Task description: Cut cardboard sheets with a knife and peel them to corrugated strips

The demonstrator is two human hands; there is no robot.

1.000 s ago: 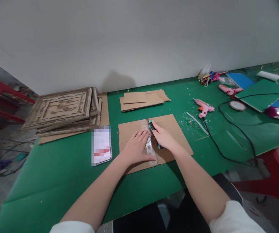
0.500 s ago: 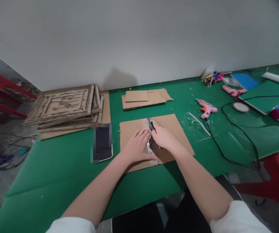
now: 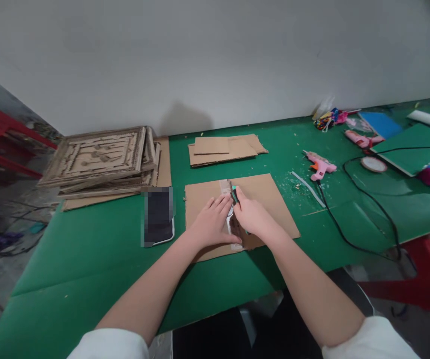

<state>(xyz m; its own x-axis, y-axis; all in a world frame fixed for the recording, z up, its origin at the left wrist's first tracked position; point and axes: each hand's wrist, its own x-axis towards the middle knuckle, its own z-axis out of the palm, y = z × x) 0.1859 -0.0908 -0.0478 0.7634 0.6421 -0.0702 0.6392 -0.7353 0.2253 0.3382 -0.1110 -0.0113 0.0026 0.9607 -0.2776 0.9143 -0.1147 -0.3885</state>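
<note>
A sheet of brown cardboard [image 3: 271, 204] lies flat on the green table in front of me. My left hand [image 3: 213, 222] rests on it with the fingers stretched out and the thumb spread, pressing on a narrow, shiny, see-through strip [image 3: 225, 187] that looks like a ruler. The strip runs from far to near across the sheet. Just right of it, my right hand [image 3: 252, 217] is closed around a green and black utility knife [image 3: 235, 193]. The knife stands along the strip's right side; its blade is hidden by my hand.
Left of the sheet lies a phone [image 3: 158, 217], with stacked cardboard frames [image 3: 99, 154] behind it. Smaller cardboard pieces [image 3: 222, 149] lie near the wall. To the right are a pink glue gun [image 3: 320, 165] with a black cord, a glue stick [image 3: 308, 189] and a tape roll [image 3: 373, 164].
My right hand and the knife have slid slightly toward me along the strip. The left hand stays in place on it. The view has shifted a little.
</note>
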